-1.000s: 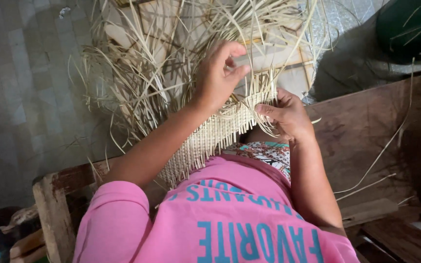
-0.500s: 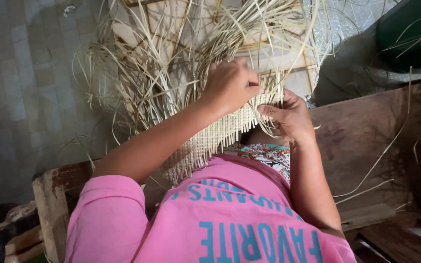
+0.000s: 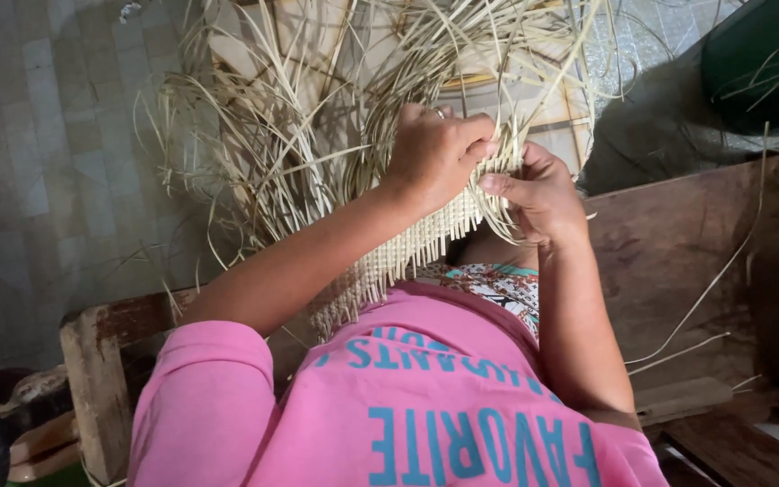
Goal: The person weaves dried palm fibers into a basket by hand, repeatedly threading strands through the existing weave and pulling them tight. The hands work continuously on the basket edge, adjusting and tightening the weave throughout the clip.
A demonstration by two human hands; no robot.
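1. The left hand (image 3: 435, 153) has moved since a second ago: then it sat higher with fingers spread over the loose straw strips (image 3: 254, 162); now it has dropped and curled into a loose fist at the upper edge of the woven mat (image 3: 407, 252), its fingers pinched on a strip.
2. The right hand (image 3: 538, 194) has barely shifted. It stays at the same edge, thumb and forefinger grasping strips just beside the left hand's knuckles, the two hands almost touching.
3. I judge that this means one more strip is being pressed or tucked into the weave at that edge, so the work has closed in on a single spot.
4. The mat lies tilted across the person's lap, its woven part running down toward the pink shirt (image 3: 407, 406), with unwoven strips fanning out above over the tiled floor (image 3: 38, 135).
5. Hidden: the hands cover the very point where the strips cross, so I cannot tell which strip goes over which.
6. The shirt hides the mat's lower end. A wooden bench (image 3: 678, 243) is partly covered, and a dark green object (image 3: 768, 63) at top right is cut off and unclear.
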